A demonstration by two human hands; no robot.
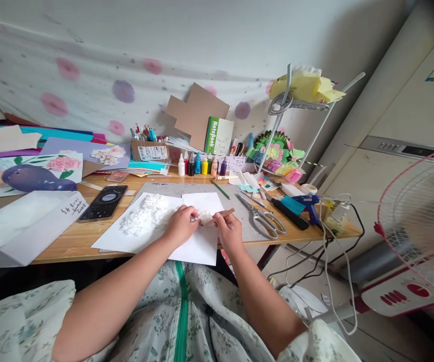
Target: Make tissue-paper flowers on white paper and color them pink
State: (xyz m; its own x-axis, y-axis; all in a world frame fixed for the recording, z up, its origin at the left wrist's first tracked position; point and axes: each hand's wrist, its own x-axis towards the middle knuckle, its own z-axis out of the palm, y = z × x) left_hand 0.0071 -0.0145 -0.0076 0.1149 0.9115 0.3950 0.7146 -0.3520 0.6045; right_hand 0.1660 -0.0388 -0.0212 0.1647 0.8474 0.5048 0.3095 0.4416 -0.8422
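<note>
My right hand (230, 231) grips a flat brown strip (227, 213), which slants down toward my other hand. My left hand (182, 225) is closed just to its left, with a small silvery bit (194, 219) at its fingertips; what it is I cannot make out. Both hands are above white paper sheets (197, 251) at the table's front edge. A heap of white fluffy bits (149, 213) covers the left part of the paper. Behind my fingers lies a smaller white pile (204, 214), partly hidden.
Scissors (264, 216), a green pencil (220, 188) and a blue glue gun (311, 205) lie to the right. On the left are a phone (103, 202) and a white box (24, 226). Paint bottles (204, 165) line the back. A fan (420, 221) stands at far right.
</note>
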